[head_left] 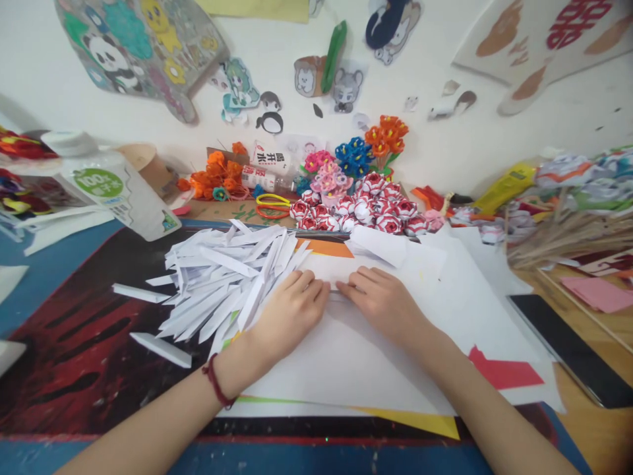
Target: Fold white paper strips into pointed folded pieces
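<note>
My left hand and my right hand lie side by side on a white sheet of paper, fingertips almost touching. Both press down on a small white paper piece with the fingers held together and flat. A red string bracelet circles my left wrist. Just left of my left hand lies a heap of folded white paper strips. A few loose strips lie apart on the dark red mat.
Red-and-white paper roses and orange, blue and pink paper flowers stand at the back. A plastic bottle lies at the left, a black phone at the right, wooden sticks behind it. Scissors lie behind the strips.
</note>
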Motion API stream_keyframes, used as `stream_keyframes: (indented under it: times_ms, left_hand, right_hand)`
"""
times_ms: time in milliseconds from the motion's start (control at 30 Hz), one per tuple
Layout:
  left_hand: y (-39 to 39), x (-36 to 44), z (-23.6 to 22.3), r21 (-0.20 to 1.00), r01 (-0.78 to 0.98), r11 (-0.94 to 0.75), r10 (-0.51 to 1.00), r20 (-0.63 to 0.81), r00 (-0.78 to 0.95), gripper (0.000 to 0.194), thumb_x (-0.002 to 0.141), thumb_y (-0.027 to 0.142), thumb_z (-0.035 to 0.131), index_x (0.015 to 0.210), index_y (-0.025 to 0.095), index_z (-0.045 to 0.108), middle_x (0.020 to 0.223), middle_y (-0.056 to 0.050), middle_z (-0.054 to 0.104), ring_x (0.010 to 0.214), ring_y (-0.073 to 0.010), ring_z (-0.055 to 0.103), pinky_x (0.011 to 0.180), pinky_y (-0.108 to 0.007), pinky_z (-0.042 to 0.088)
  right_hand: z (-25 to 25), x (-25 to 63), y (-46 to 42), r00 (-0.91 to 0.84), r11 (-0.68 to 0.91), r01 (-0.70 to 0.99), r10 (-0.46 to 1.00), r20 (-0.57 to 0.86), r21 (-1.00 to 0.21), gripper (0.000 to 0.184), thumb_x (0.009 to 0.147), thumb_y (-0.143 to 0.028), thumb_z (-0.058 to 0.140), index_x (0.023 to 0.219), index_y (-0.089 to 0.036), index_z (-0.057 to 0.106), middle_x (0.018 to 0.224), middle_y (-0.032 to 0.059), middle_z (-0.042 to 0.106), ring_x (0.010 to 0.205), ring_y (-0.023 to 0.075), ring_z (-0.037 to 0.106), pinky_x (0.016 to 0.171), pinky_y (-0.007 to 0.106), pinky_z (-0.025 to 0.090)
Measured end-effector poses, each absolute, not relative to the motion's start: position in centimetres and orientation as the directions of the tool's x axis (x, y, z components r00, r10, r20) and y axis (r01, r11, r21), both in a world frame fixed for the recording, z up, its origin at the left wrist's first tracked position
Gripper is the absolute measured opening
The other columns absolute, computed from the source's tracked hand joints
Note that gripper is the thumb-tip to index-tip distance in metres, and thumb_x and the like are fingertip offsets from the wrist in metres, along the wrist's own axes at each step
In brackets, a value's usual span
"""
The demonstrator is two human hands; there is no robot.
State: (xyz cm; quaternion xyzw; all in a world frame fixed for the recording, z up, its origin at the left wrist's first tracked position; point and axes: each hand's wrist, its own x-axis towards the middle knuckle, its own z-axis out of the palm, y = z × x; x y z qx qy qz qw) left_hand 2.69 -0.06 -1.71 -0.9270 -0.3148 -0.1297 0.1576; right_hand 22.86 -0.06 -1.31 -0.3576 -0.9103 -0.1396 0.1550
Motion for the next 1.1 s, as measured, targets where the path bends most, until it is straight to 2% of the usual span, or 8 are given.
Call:
stream_keyframes:
  times_ms: [233, 533, 733, 1000, 1100]
  left_hand:
    - [-0.11, 2.63, -1.79, -0.224, 0.612, -0.758, 0.534, 0.326, 0.78, 0.017, 0.092, 0.011, 0.046, 0.101, 0.008, 0.06, 0.087, -0.009, 0.065, 0.087, -0.0224, 0.054, 0.074, -0.035, 0.04]
    - [-0.19, 2.74, -1.67, -0.256, 0.601, -0.757, 0.525, 0.309, 0.793, 0.019, 0.094, 0.012, 0.042, 0.098, 0.01, 0.06, 0.089, -0.009, 0.065, 0.086, -0.0216, 0.053, 0.073, -0.036, 0.04]
    - [-0.39, 2.78, -1.81, -0.285, 0.585, -0.759, 0.511, 0.296, 0.807, 0.017, 0.092, 0.011, 0.044, 0.094, 0.01, 0.061, 0.091, -0.009, 0.064, 0.085, -0.0221, 0.053, 0.074, -0.036, 0.039]
    - [-0.46, 2.73, -1.86, -0.272, 0.618, -0.737, 0.542, 0.308, 0.782, 0.021, 0.093, 0.01, 0.042, 0.107, 0.009, 0.058, 0.087, -0.008, 0.064, 0.088, -0.022, 0.054, 0.076, -0.036, 0.039]
    - [-0.5, 2.8, -1.81, -0.29, 0.612, -0.736, 0.534, 0.308, 0.788, 0.019, 0.093, 0.01, 0.044, 0.104, 0.009, 0.059, 0.088, -0.008, 0.064, 0.087, -0.022, 0.054, 0.076, -0.036, 0.039]
  right_hand:
    - [-1.44, 22.43, -0.41, -0.721, 0.691, 0.685, 0.601, 0.345, 0.229, 0.024, 0.092, -0.008, 0.044, 0.08, -0.014, 0.064, 0.075, 0.0065, 0.058, 0.074, 0.0208, 0.049, 0.064, 0.035, 0.035]
    - [-1.65, 22.34, -0.54, -0.724, 0.698, 0.685, 0.62, 0.303, 0.207, 0.021, 0.09, -0.007, 0.047, 0.081, -0.013, 0.066, 0.076, 0.0079, 0.058, 0.074, 0.022, 0.05, 0.061, 0.035, 0.034]
    - [-1.57, 22.13, -0.67, -0.71, 0.669, 0.703, 0.637, 0.301, 0.243, 0.023, 0.091, -0.008, 0.047, 0.079, -0.013, 0.067, 0.074, 0.0074, 0.06, 0.072, 0.0214, 0.05, 0.059, 0.035, 0.034]
    - [-1.22, 22.76, -0.51, -0.672, 0.64, 0.738, 0.675, 0.305, 0.211, 0.017, 0.089, -0.008, 0.051, 0.086, -0.012, 0.067, 0.075, 0.0069, 0.061, 0.073, 0.0213, 0.052, 0.061, 0.035, 0.034]
    - [-1.08, 22.47, -0.76, -0.688, 0.649, 0.725, 0.659, 0.306, 0.231, 0.02, 0.091, -0.009, 0.048, 0.088, -0.012, 0.067, 0.079, 0.0086, 0.062, 0.077, 0.0225, 0.052, 0.063, 0.036, 0.034]
